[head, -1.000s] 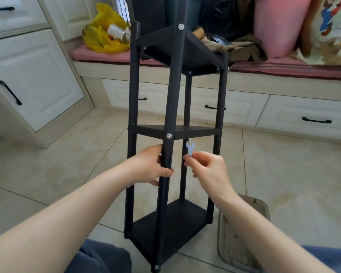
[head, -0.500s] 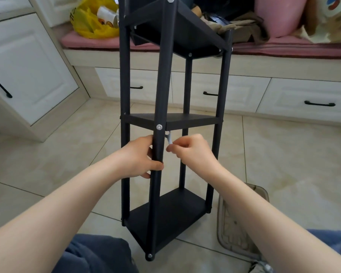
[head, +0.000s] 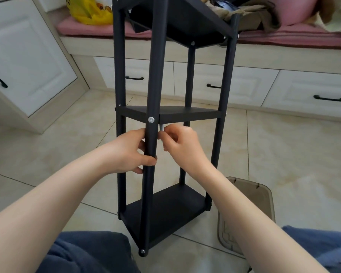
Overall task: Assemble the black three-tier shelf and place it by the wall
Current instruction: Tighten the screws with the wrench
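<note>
The black three-tier shelf (head: 185, 113) stands upright on the tiled floor, all three tiers on its four posts, in front of the white window-seat drawers (head: 244, 87) and not yet against any wall. On its front post (head: 155, 79) a silver screw head (head: 151, 119) shows at the middle tier. Just below that screw the left hand (head: 126, 152) still wraps the post, fingers behind and thumb across the front. The right hand (head: 183, 144), fingers curled, pinches the small pale spanner (head: 161, 128). A second ago that tool was held out in the open, right of the post; now it is tucked behind the post under the middle tier, only a sliver showing. I judge this as tightening the fastening there, a late assembly step before placing.
</note>
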The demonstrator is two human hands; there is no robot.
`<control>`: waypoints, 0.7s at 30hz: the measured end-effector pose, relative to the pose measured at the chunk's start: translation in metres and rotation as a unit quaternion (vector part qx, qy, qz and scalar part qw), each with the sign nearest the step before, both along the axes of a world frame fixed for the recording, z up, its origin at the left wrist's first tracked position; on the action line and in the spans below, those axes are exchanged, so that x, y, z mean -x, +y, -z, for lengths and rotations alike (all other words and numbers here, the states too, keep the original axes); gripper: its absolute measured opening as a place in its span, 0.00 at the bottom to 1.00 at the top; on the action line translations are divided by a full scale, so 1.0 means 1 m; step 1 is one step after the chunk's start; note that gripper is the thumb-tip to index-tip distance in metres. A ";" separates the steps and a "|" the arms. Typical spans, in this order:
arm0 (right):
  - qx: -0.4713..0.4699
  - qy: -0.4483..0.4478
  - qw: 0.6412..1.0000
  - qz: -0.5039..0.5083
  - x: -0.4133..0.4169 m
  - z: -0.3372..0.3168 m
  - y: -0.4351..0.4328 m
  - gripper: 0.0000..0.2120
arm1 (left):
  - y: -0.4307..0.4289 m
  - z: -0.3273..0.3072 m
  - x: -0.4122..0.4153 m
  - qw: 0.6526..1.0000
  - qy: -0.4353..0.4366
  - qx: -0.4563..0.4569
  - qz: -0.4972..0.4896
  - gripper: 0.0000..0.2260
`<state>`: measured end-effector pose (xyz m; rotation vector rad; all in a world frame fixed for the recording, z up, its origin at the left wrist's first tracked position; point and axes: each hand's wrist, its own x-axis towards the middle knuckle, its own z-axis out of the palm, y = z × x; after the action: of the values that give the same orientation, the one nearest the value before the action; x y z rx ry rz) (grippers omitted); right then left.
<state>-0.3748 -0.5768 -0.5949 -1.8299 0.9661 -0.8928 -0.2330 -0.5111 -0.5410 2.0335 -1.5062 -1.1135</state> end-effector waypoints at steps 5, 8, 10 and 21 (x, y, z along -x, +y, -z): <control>0.019 0.022 1.000 -0.004 -0.007 0.006 0.000 0.08 | -0.002 -0.001 -0.001 1.000 0.023 0.019 0.008 0.19; 0.029 0.013 0.999 -0.005 -0.008 0.006 -0.002 0.09 | -0.001 -0.001 -0.002 0.999 0.032 0.019 0.004 0.18; 0.040 0.006 0.999 -0.007 -0.008 0.005 -0.004 0.09 | -0.001 -0.001 -0.004 0.999 0.033 0.014 0.000 0.17; 0.052 -0.023 0.998 0.005 -0.009 0.009 -0.004 0.09 | 0.001 -0.001 -0.007 0.999 0.042 -0.005 -0.033 0.20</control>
<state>-0.3656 -0.5806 -0.6037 -1.8845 0.9162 -1.0036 -0.2258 -0.5100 -0.5404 2.0015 -1.3852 -1.1671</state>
